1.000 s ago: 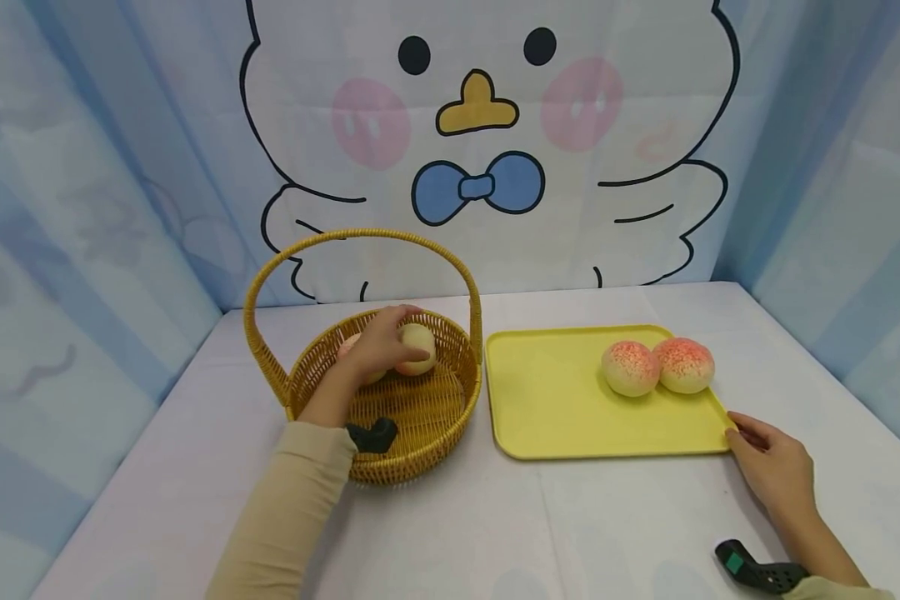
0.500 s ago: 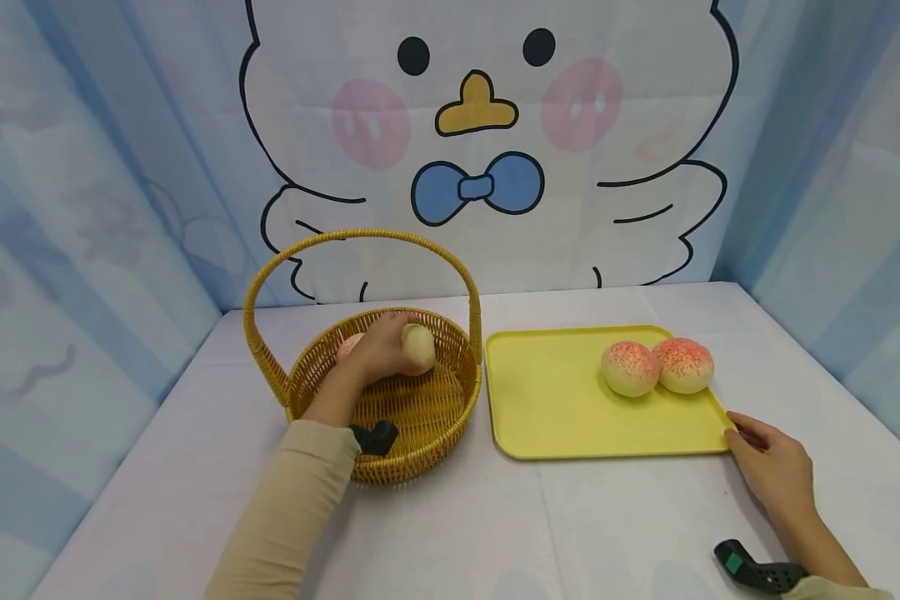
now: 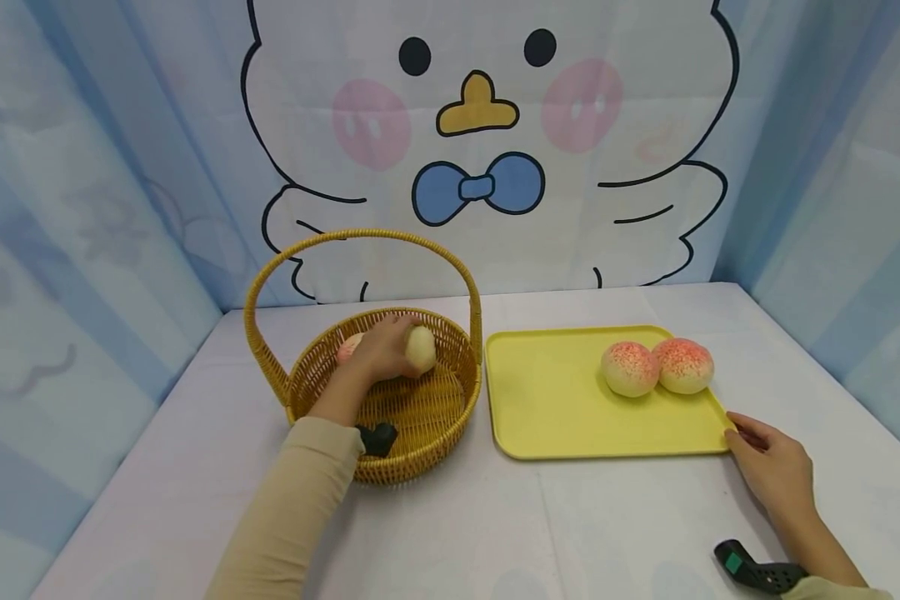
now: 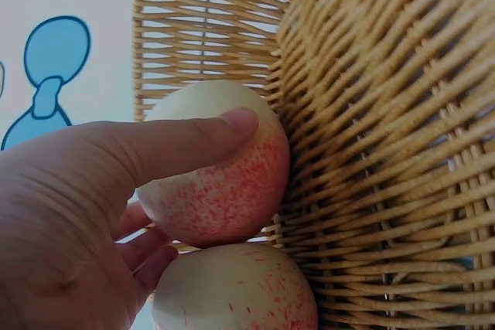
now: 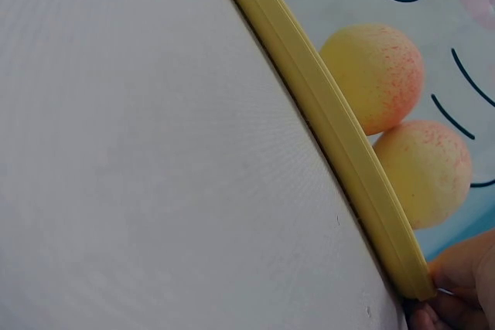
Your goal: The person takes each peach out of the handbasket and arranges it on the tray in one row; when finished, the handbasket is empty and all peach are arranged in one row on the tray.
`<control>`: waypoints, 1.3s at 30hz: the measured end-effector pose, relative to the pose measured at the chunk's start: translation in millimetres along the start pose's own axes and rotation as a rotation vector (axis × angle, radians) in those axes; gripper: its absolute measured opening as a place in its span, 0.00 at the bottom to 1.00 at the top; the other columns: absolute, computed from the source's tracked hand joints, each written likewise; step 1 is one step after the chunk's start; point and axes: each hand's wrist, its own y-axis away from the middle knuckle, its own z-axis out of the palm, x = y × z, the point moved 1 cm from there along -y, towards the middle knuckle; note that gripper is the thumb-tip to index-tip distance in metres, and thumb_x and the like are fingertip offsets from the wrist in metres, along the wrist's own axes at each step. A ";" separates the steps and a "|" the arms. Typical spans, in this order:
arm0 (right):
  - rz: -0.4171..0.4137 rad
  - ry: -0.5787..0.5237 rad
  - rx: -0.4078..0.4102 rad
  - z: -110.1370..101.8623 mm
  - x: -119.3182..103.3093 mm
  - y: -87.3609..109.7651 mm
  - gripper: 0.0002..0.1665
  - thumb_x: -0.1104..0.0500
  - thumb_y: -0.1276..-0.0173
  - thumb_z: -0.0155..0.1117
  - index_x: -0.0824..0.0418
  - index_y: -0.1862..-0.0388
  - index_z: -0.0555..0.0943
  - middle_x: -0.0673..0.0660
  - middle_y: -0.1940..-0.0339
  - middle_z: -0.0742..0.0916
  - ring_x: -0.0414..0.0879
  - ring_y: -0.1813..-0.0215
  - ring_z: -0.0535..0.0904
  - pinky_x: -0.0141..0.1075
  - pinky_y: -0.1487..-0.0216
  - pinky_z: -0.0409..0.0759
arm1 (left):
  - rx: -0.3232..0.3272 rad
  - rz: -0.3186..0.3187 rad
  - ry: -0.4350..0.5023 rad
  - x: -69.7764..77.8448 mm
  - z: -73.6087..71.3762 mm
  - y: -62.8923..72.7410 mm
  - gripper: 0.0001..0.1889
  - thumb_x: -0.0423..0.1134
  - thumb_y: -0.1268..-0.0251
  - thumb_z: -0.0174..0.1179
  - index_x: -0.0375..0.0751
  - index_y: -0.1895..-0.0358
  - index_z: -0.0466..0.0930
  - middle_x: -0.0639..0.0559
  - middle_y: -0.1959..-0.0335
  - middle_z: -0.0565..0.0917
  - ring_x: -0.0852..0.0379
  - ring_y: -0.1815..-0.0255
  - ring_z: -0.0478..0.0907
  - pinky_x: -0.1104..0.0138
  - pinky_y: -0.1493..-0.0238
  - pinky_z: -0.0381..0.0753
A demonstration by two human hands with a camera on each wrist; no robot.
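Inside the wicker basket [image 3: 412,471], my left hand [image 3: 381,348] grips a cream-and-pink peach [image 3: 422,348]. The left wrist view shows the thumb laid across this peach [image 4: 220,202] and the fingers curled behind it. A second peach [image 4: 240,291] lies right against it, partly hidden by the hand in the head view. On the right, my right hand [image 3: 776,467] pinches the near right corner of a yellow tray [image 3: 547,400], thumb above and fingers below in the right wrist view. Two peaches, one left [image 3: 630,368] and one right [image 3: 684,365], sit side by side at the tray's right end.
The basket's tall arched handle [image 3: 363,233] rises over the left hand. Tray and basket stand close together on a white-covered table [image 3: 480,533]. Behind them hangs a cartoon-printed curtain [image 3: 480,250]. A black tracker [image 3: 757,571] is strapped at the right wrist.
My left hand has closed around the right-hand peach in the basket, its thumb and fingers drawing in from a wider spread. The right hand and the tray have stayed put.
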 end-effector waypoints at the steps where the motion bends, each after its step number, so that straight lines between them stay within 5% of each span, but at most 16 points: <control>1: 0.003 0.000 -0.001 0.2 0.3 -0.1 0.26 0.57 0.30 0.49 0.72 0.39 0.68 0.72 0.44 0.74 0.63 0.46 0.70 0.54 0.50 0.70 | -0.003 0.001 -0.009 0.1 0.3 -0.4 0.38 0.37 0.59 0.73 0.40 0.39 0.67 0.38 0.48 0.71 0.42 0.51 0.70 0.50 0.54 0.70; 13: -0.001 0.011 0.006 -0.6 -1.7 -1.7 0.25 0.58 0.31 0.49 0.71 0.39 0.69 0.72 0.45 0.75 0.61 0.48 0.71 0.50 0.55 0.71 | 0.047 0.005 -0.114 1.1 0.3 -0.5 0.37 0.45 0.61 0.72 0.42 0.42 0.70 0.40 0.55 0.75 0.43 0.57 0.73 0.52 0.60 0.72; 21: 0.015 0.021 -0.002 -1.0 -0.5 -1.8 0.25 0.57 0.31 0.50 0.72 0.39 0.69 0.71 0.46 0.76 0.60 0.50 0.71 0.43 0.61 0.72 | 0.035 -0.007 -0.068 3.9 -1.7 0.3 0.38 0.47 0.61 0.71 0.45 0.40 0.69 0.41 0.53 0.73 0.45 0.57 0.72 0.51 0.58 0.71; 26: 0.027 0.019 -0.011 0.0 -0.5 -1.0 0.26 0.57 0.30 0.50 0.72 0.39 0.68 0.71 0.46 0.75 0.59 0.50 0.71 0.39 0.64 0.71 | 0.029 -0.015 0.033 4.5 -5.0 4.4 0.38 0.46 0.61 0.71 0.47 0.40 0.68 0.42 0.51 0.71 0.47 0.57 0.71 0.52 0.58 0.71; 32: 0.019 0.012 -0.010 1.1 -1.4 -0.4 0.26 0.57 0.31 0.50 0.72 0.39 0.68 0.72 0.46 0.75 0.60 0.50 0.71 0.46 0.59 0.72 | 0.099 -0.023 0.320 4.3 -15.8 9.9 0.38 0.40 0.63 0.74 0.46 0.42 0.68 0.44 0.51 0.69 0.48 0.56 0.69 0.54 0.59 0.73; 39: 0.009 0.018 -0.003 0.4 0.5 -1.0 0.26 0.58 0.31 0.50 0.72 0.39 0.69 0.72 0.46 0.75 0.61 0.50 0.71 0.47 0.59 0.71 | 0.173 0.035 0.344 3.4 -25.8 12.8 0.38 0.39 0.61 0.74 0.41 0.42 0.67 0.38 0.50 0.68 0.44 0.53 0.68 0.50 0.57 0.72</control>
